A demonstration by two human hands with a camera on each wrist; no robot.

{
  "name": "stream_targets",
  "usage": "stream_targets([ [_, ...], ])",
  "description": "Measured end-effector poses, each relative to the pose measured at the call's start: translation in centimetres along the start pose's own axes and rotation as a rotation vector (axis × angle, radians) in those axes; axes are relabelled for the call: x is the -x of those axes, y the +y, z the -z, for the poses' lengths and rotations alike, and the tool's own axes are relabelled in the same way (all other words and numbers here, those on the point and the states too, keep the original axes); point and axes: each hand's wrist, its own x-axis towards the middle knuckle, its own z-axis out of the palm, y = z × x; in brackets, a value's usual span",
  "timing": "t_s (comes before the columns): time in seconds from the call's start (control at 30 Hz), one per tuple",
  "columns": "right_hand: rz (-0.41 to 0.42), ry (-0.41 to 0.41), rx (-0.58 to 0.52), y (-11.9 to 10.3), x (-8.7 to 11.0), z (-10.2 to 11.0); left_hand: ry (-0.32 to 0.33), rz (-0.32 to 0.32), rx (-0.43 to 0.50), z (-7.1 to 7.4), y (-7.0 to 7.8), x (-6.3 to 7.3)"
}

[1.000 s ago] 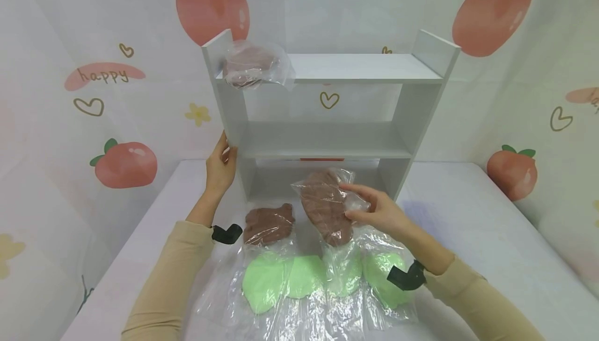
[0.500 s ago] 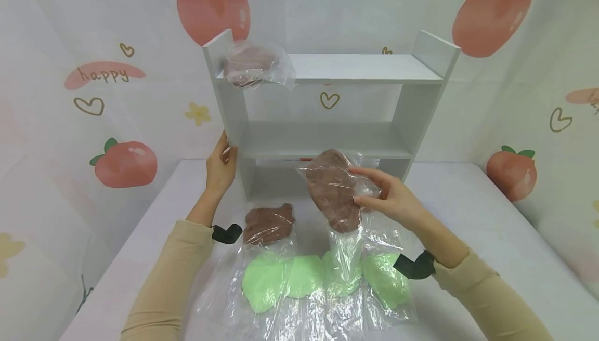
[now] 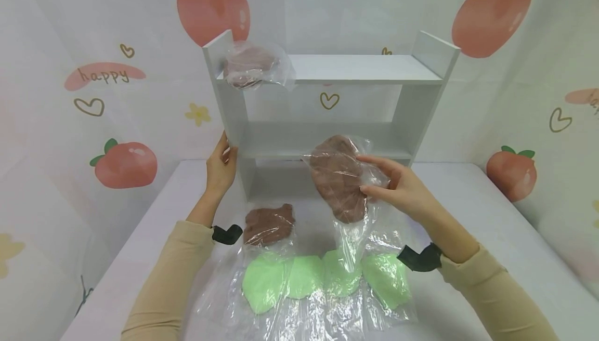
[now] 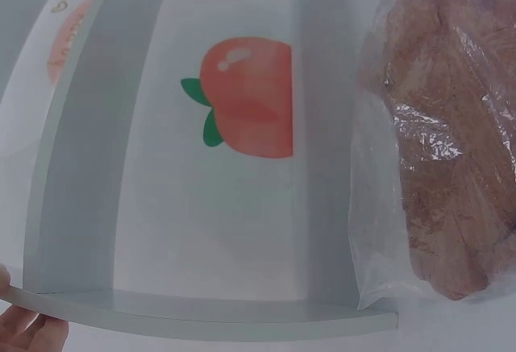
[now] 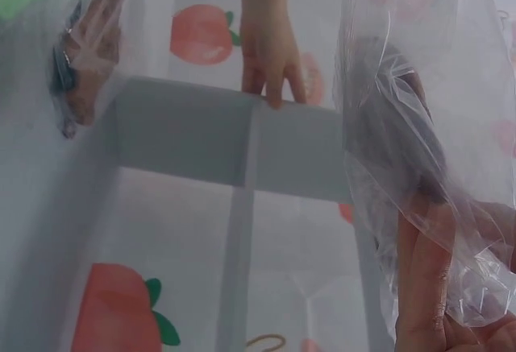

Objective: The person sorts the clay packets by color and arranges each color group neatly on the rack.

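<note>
My left hand [image 3: 222,167] grips the left side panel of a white shelf unit [image 3: 365,67], its fingers hooked over the edge in the right wrist view. My right hand [image 3: 398,187] pinches the right side of a clear plastic bag holding a flat brown clay-like piece [image 3: 339,174]. It hangs in front of the middle and lower levels, with the bag's loose end trailing down. Another bagged brown piece [image 3: 269,225] lies before the unit at left; it fills the right of the left wrist view [image 4: 451,142]. A bagged brown bundle [image 3: 252,65] sits at the top board's left end.
Several bagged flat green pieces [image 3: 264,281] lie in a row on the white tabletop [image 3: 449,216], nearest the person. Their clear bags overlap towards the front. Behind the shelf hangs a white backdrop [image 3: 154,13] printed with peaches and hearts.
My right hand has raised the bagged brown piece from low before the shelf up to its middle board, moving slightly right. The left hand stays on the side panel.
</note>
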Motion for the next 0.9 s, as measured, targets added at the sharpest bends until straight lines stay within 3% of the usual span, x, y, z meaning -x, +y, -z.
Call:
stream_targets([
  [0.23,0.022,0.016,0.021,-0.7,0.1,0.7,0.02,-0.06,0.018,0.0,-0.1,0.3],
  [0.5,0.039,0.043,0.019,-1.4,-0.2,1.3,0.003,0.005,-0.008,0.0,-0.1,0.0],
  [0.7,0.07,0.057,0.002,-2.0,-0.5,1.8,0.001,0.004,-0.003,0.0,0.1,0.1],
  [0.9,0.102,0.069,-0.1,-2.8,-1.0,2.5,0.008,-0.005,0.002,-0.1,0.1,0.1],
])
